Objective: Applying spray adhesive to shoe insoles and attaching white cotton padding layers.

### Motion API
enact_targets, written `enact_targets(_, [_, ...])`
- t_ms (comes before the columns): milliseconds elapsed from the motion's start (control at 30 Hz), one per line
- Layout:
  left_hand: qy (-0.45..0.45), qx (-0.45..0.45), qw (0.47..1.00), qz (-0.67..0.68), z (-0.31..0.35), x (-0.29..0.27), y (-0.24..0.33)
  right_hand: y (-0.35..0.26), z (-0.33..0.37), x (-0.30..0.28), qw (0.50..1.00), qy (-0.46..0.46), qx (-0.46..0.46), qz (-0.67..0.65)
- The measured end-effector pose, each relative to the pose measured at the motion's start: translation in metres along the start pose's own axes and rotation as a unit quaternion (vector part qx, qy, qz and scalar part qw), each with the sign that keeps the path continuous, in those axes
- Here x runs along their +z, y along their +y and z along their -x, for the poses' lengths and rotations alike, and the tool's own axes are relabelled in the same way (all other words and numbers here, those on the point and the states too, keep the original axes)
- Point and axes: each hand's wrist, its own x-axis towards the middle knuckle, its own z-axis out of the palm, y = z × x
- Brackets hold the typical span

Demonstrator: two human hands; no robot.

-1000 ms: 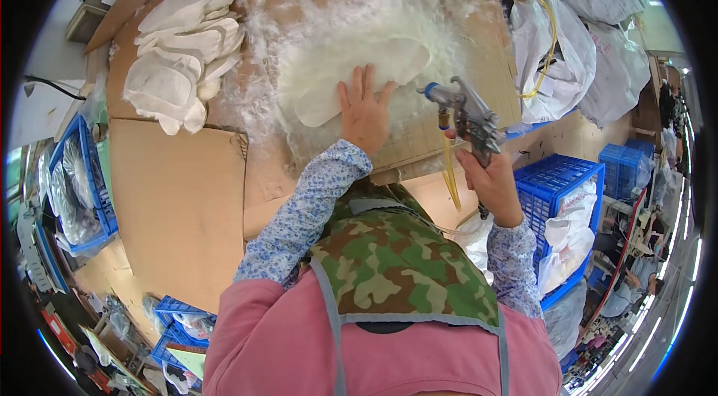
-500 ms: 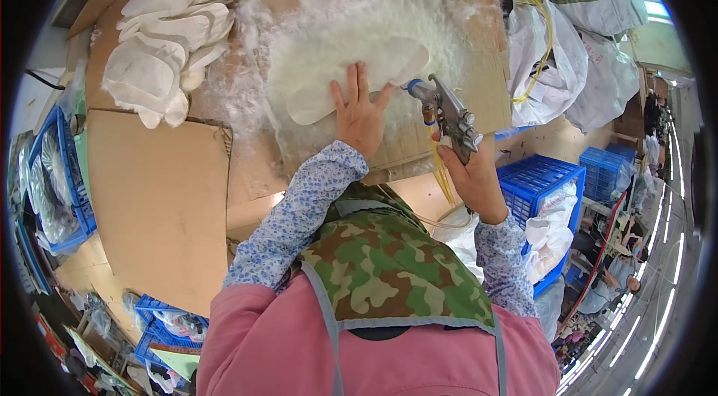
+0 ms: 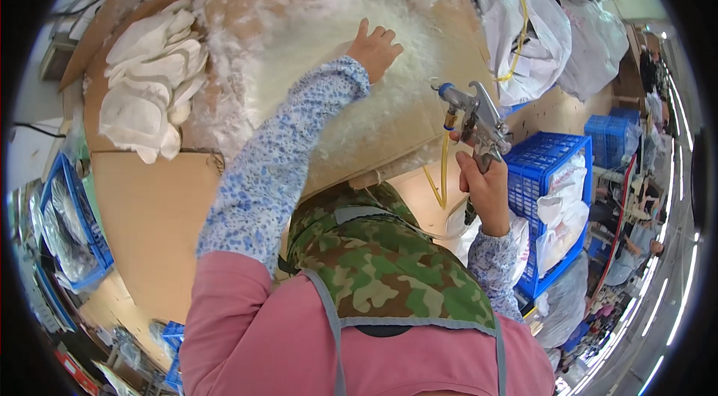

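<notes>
My left hand [image 3: 374, 50] is above the pale, fuzzy patch [image 3: 288, 59] of residue on the cardboard work surface [image 3: 404, 123]. Its fingers are apart and slightly bent, and I see nothing in them. My right hand [image 3: 482, 185] is wrapped round the handle of a metal spray gun [image 3: 479, 115]. The gun's blue-ringed nozzle points left toward the board, and a yellow hose [image 3: 444, 172] hangs below it. To the left lies a loose pile of off-white, sole-shaped pieces [image 3: 142, 108]. No such piece can be made out under my left hand.
A bare cardboard sheet [image 3: 157, 224] covers the near left. Blue crates stand at the left [image 3: 93, 246] and right [image 3: 535, 194], holding bagged goods. White sacks [image 3: 527, 37] stand beyond the board's right edge. A yellow tube [image 3: 521, 41] runs down there.
My left hand has lifted off the sole-shaped piece and moved farther out and slightly right. That piece no longer shows. The spray gun has shifted right, away from the patch, still in my right hand.
</notes>
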Motion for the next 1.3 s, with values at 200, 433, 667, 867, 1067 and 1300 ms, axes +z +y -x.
enact_targets(200, [-0.148,0.012,0.982,0.117,-0.004,-0.064,-0.009,0.031,0.030,-0.033,0.996,0.077,0.023,-0.048])
enact_targets(433, [0.174,-0.039,0.963,0.204,-0.008,-0.178,-0.014,0.049,0.033,-0.051,0.986,0.127,-0.024,-0.108])
enact_targets(667, [0.212,-0.310,0.743,0.554,0.052,-0.116,-0.012,0.054,0.028,-0.053,0.983,0.116,-0.039,-0.137])
enact_targets(867, [0.232,-0.455,0.599,0.616,0.149,-0.006,0.016,0.044,0.018,-0.032,0.995,0.046,-0.051,-0.076])
enact_targets(1067, [0.246,-0.507,0.634,0.530,0.186,0.003,0.035,0.021,-0.001,0.021,0.988,-0.115,-0.077,-0.073])
enact_targets(1300, [0.243,-0.482,0.724,0.430,0.181,0.012,0.034,0.001,-0.013,0.059,0.962,-0.232,-0.132,0.063])
